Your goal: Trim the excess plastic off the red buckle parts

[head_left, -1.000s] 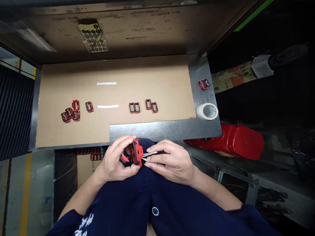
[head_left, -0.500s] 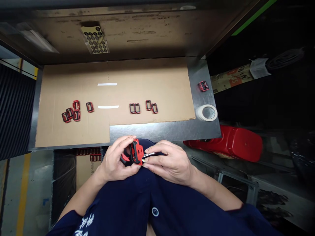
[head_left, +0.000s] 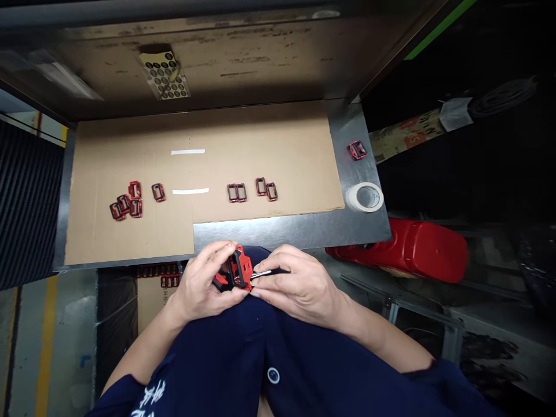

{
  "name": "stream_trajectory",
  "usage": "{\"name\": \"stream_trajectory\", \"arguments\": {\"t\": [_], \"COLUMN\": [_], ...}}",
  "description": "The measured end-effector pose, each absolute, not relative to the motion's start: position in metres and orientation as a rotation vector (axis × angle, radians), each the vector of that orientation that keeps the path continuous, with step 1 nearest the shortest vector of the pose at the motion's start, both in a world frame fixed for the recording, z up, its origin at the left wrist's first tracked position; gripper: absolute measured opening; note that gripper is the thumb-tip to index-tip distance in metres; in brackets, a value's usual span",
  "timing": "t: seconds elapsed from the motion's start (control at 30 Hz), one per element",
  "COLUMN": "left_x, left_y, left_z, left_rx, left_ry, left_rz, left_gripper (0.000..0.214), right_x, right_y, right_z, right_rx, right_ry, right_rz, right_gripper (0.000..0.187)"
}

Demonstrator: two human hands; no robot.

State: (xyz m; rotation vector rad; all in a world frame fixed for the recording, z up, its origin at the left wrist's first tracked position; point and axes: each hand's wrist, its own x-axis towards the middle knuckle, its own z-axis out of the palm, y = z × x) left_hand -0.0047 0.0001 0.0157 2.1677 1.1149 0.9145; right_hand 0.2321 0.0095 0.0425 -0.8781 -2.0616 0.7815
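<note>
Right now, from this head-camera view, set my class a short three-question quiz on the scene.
1. Multiple choice: what does the right hand hold against the red-and-black plastic piece? A scissors, B a slim metal tool, C a paintbrush.
2. True or false: the roll of masking tape sits on the cardboard sheet.
3. How many small red-and-black frames lie on the bare metal, off the cardboard?

Key: 1 B; 2 false, it sits on the bare metal; 3 one, the frame near the tape.
</note>
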Motion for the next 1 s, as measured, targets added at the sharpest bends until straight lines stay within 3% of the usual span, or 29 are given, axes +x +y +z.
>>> {"name": "stream_trajectory", "arguments": {"t": [0.43, 0.8, 1.0], "left_x": [-0.0110, -0.0102, -0.0053], "left_y": [0.0011, 0.0011, 0.0036], "left_z": [0.0157, 0.0106, 0.0091], "left_rx": [2.176, 2.110, 2.060], "left_ry": [1.125, 1.119, 1.086], "left_rz": [0.796, 0.861, 0.992], "left_gripper": [0.083, 0.086, 0.073], "right_x": [0.2302, 0.2284, 0.2272], "right_y": [0.0105, 0.0106, 0.0103], "right_z": [0.0426, 0.0416, 0.0416], "right_rx": [-0.873, -0.841, -0.858], "right_ry": [-2.007, -1.966, -1.943], "right_rz": [0.854, 0.927, 0.907], "right_gripper": [0.001, 0.007, 0.008]}}
